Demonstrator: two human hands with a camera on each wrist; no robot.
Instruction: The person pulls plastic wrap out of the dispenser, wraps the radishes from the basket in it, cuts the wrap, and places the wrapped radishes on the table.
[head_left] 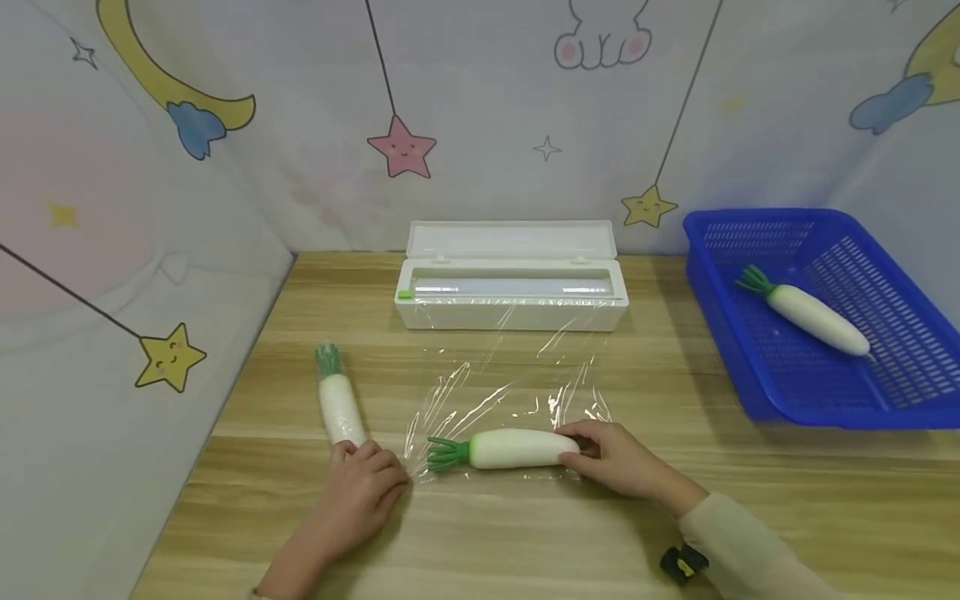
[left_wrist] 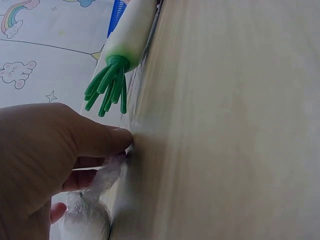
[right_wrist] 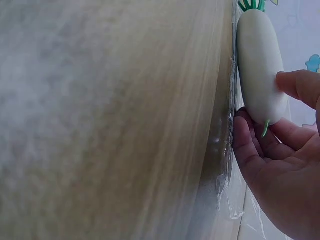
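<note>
A white radish (head_left: 513,448) with green stalks lies crosswise on a sheet of cling film (head_left: 487,392) drawn from a white dispenser box (head_left: 512,315). My right hand (head_left: 622,458) grips its tapered end, thumb on one side and fingers curled around the tip in the right wrist view (right_wrist: 285,165). Left of the sheet lies a second radish (head_left: 341,408) wrapped in film. Beside its lower end, my left hand (head_left: 363,496) pinches cling film between thumb and fingers. In the left wrist view, a twisted film tail (left_wrist: 107,175) runs up to those fingers.
The dispenser's lid (head_left: 512,239) stands raised at the back of the wooden table (head_left: 480,542). A blue plastic basket (head_left: 731,350) on the right holds another radish (head_left: 817,319). A small black object (head_left: 682,564) is by the right sleeve. Printed cloth hangs behind.
</note>
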